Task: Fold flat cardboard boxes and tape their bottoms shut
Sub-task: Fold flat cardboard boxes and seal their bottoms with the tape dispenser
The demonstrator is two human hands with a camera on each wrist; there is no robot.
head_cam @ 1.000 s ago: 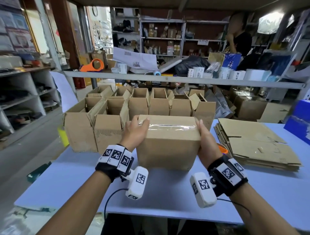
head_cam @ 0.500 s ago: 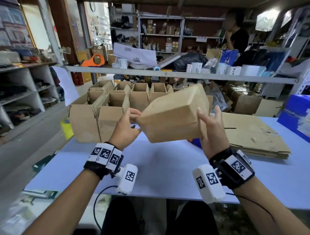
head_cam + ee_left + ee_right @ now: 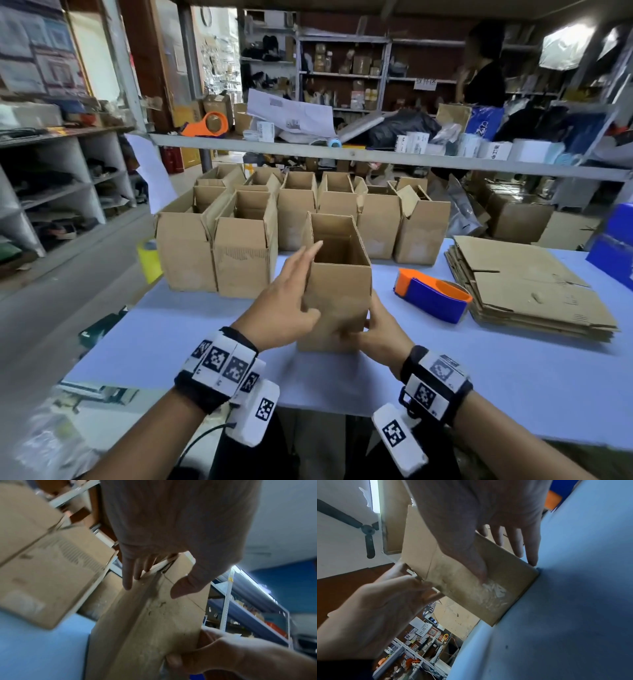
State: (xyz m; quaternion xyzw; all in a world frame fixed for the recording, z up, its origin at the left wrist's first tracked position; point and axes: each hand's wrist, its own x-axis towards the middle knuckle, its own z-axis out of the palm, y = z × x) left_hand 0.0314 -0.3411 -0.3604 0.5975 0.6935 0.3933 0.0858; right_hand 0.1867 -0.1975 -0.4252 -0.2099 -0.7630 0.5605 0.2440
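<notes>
A small cardboard box [image 3: 337, 294] stands upright on the blue table [image 3: 513, 377] in front of me, its open top facing up. My left hand [image 3: 287, 298] lies against its left side with straight fingers, the thumb on the near face. My right hand [image 3: 380, 329] pinches the box's lower right corner, thumb on the near face and fingers round the side. The right wrist view shows clear tape low on the box [image 3: 471, 588]. In the left wrist view the box [image 3: 145, 628] fills the centre, with my left fingertips along its upper edge.
Several folded open boxes [image 3: 294, 212] stand in rows just behind. A blue and orange tape dispenser [image 3: 431, 298] lies to the right, beside a stack of flat cardboard [image 3: 527, 291]. A cluttered metal shelf [image 3: 376, 156] crosses overhead. A person [image 3: 483, 75] stands far back.
The box, taped bottom up a second ago, was lifted, tipped over and set down upright with its open top up. Both hands shifted from its ends to its left side and lower right corner.
</notes>
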